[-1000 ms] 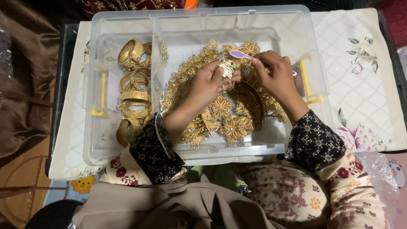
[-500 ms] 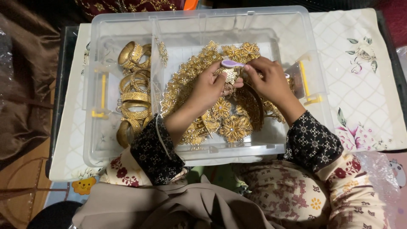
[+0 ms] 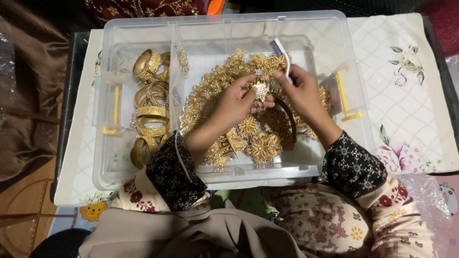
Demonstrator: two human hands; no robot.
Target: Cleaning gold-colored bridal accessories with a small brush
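Left hand (image 3: 234, 102) fingers pinch small gold flower ornament (image 3: 260, 90) above gold headdress (image 3: 253, 124) in clear plastic bin (image 3: 224, 28). Right hand (image 3: 301, 91) fingers closed round small toothbrush (image 3: 281, 51), bristles up. Risk: hard scrubbing likely bends thin petals; loose piece may drop among filigree. Gold bangles (image 3: 148, 102) in left compartment. Bin on white floral cloth (image 3: 406, 95) over dark desk (image 3: 67, 95); brown fabric (image 3: 24, 95) at left.

I have just one view, from the camera worn on the head, looking almost straight down and close in. The clear plastic box (image 3: 143, 28) fills the middle of the frame, with both hands (image 3: 234, 105) working inside it, the lap along the bottom edge and the white patterned cloth (image 3: 406, 95) at right.
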